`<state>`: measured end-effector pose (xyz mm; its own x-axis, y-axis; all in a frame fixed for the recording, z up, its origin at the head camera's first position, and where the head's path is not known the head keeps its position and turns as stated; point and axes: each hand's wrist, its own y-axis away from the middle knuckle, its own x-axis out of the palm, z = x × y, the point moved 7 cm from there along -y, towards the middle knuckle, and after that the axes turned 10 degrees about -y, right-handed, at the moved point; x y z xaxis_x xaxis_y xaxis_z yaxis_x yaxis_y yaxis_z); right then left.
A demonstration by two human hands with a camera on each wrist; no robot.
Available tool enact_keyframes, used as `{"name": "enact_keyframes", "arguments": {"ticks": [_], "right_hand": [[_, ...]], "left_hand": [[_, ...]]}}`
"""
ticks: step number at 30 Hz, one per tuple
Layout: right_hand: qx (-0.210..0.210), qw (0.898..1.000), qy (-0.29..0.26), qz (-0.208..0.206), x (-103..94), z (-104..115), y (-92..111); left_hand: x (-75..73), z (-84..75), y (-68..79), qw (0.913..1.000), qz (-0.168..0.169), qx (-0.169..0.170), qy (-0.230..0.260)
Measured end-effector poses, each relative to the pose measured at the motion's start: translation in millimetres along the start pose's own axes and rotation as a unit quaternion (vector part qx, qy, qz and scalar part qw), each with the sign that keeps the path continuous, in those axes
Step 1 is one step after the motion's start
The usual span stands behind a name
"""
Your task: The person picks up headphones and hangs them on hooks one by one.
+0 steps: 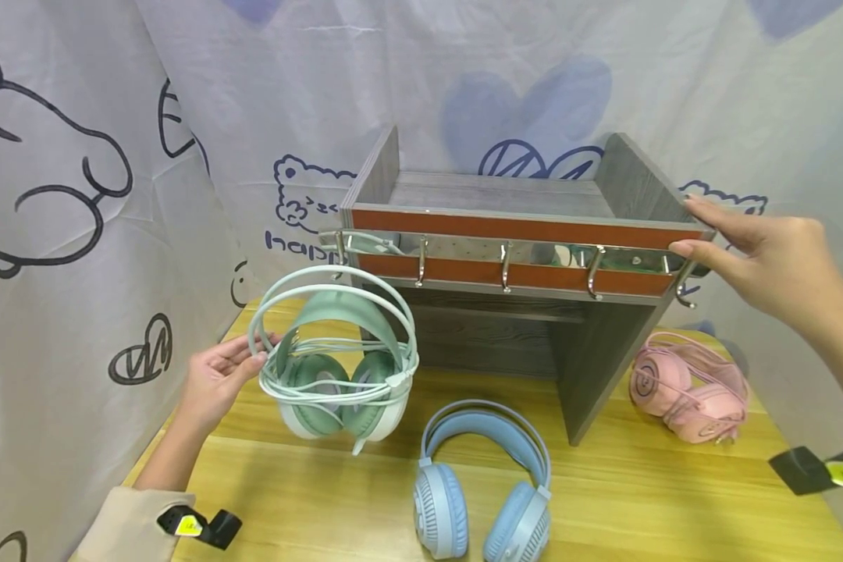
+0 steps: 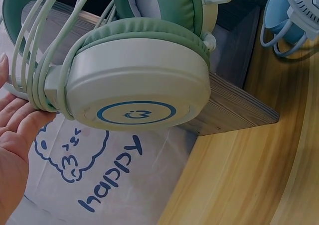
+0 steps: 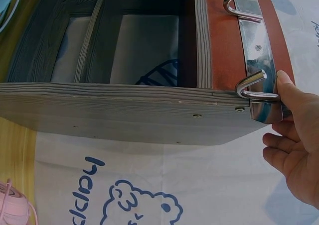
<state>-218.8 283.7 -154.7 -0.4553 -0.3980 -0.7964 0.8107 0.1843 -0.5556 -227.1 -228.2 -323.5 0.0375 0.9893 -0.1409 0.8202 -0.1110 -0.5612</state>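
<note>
Left hand (image 1: 209,384) pinches green headphones (image 1: 318,376); bulk right of fingertips

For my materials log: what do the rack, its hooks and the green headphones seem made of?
Rack: probably wood or board, matte grey, showing streaked grain. Hooks: likely polished metal, given bright reflections. Green headphones: smooth shells look plastic; wrinkled pads suggest leatherette.

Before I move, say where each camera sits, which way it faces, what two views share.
Head: on the head, facing forward and down at the shelf and green headphones; left hand and right hand show.
Left wrist: worn there, facing the green headphones; left fingers show.
Right wrist: worn there, facing the shelf's side; right fingers show.
Head and right wrist share pink headphones.
</note>
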Motion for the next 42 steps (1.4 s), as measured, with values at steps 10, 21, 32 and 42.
{"name": "enact_keyframes", "arguments": {"ticks": [10,21,32,42], "right_hand": [[0.003,1.000,-0.004,0.001,0.3,0,2],[0.007,1.000,-0.009,0.000,-0.2,1,2],[0.001,1.000,-0.020,-0.011,-0.7,0,2],[0.012,1.000,-0.028,-0.008,-0.6,-1,1]], "left_hand": [[0.9,-0.5,0.4,0.9998,0.009,0.008,0.017],[1.1,-9.9,-0.6,0.9991,0.029,0.030,0.009],[-5.3,-17.4,-3.2,0.9983,0.020,-0.009,-0.054],[-13.9,-18.9,1.7,0.9941,0.004,-0.057,-0.092]]}}
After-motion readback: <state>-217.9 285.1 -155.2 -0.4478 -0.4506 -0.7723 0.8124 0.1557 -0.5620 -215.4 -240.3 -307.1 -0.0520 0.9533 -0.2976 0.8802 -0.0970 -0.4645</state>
